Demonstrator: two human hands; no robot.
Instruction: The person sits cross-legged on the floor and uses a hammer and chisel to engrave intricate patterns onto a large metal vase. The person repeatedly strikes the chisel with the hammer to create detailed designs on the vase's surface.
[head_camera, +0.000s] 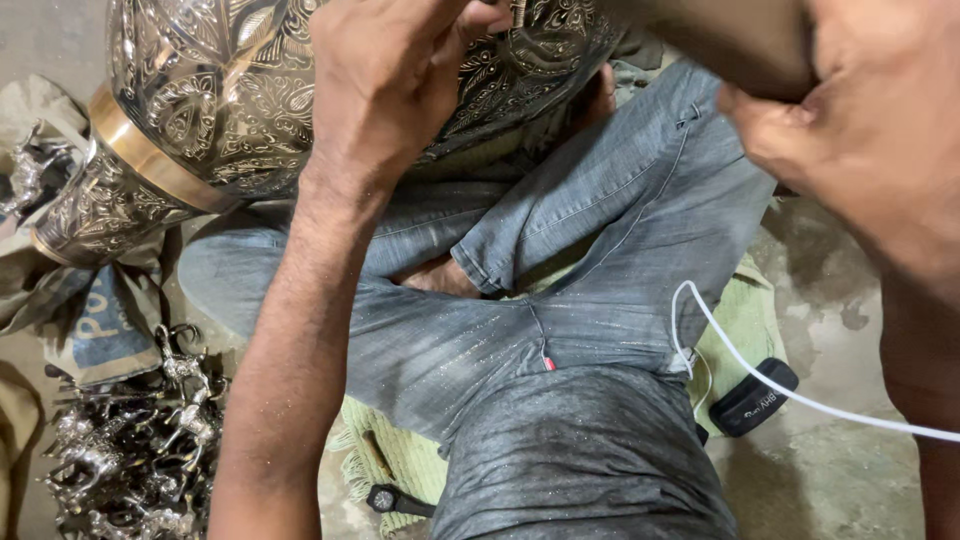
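A large engraved brass vase (230, 90) with a gold band lies on its side across my crossed legs in grey jeans (560, 300). My left hand (385, 75) rests on the vase's body with its fingers curled at the top edge; what they pinch is hidden. My right hand (870, 130) is very close to the camera at the upper right, fingers closed around a dark wooden handle-like thing (730, 40), most of which is out of frame.
A heap of small silver metal figurines (130, 450) lies at the lower left on cloth and sacks. A black wristwatch (395, 500) sits on a green mat. A black box (752, 397) with a white cable (800, 395) lies on the concrete floor at right.
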